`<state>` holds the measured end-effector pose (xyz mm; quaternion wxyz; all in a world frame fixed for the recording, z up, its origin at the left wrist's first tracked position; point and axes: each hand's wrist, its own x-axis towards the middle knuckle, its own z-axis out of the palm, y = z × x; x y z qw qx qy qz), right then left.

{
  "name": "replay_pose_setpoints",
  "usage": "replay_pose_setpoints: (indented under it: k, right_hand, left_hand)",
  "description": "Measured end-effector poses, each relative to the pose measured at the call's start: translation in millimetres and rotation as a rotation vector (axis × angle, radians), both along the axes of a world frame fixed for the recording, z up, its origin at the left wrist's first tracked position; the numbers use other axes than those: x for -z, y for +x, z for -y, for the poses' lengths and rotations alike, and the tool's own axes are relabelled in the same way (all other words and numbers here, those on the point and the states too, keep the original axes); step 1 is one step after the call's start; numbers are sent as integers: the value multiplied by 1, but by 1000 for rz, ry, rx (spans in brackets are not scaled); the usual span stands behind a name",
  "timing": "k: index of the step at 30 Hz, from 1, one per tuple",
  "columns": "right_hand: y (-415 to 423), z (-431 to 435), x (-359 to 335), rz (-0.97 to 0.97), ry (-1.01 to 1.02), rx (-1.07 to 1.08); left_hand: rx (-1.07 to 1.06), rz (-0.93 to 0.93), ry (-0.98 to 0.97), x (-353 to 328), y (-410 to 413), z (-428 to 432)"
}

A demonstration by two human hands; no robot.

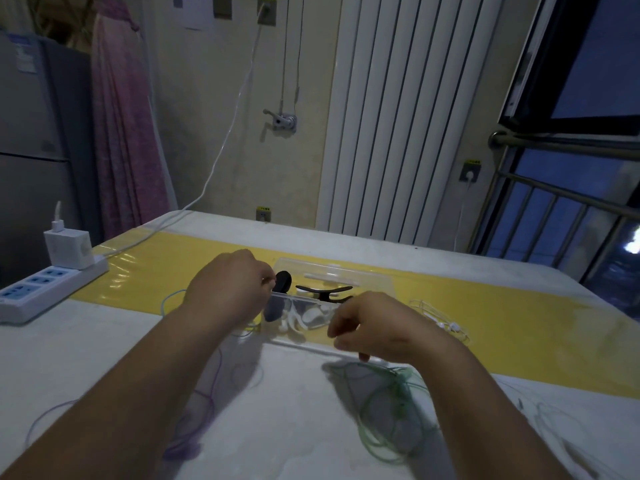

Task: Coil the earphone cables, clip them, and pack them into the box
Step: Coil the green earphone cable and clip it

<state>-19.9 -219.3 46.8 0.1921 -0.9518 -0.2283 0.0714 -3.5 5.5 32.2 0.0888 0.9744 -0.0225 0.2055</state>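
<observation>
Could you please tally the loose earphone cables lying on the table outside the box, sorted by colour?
Purple cable: 1
Green cable: 1
White cable: 1
Light blue cable: 1, mostly hidden by the left hand
Total: 4

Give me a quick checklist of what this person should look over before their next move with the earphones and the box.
1. Clear box open and within reach: ok, lid up behind it.
2. Something already packed: ok, white earphones lie inside.
3. Black clips at hand: ok, at the box's far edge.
4. Green cable coiled: not ok, it lies loose on the table.
5. Purple cable coiled: not ok, loose too.
6. What the left hand and right hand hold: cannot tell, fingers hidden.
</observation>
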Motion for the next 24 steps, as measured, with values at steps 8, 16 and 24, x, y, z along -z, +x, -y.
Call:
replay_pose_setpoints:
  k: [8,16,24]
  right_hand:
    - [-6,20,22,-28,-258,80]
    - [8,30,30,-45,-153,172]
    - [14,34,37,-8,-190,231]
  left_hand:
    - [509,173,-163,-3,-19,35]
    - [73,79,-19,18,-9,35]
    - [49,-43,-189,27,7,43]
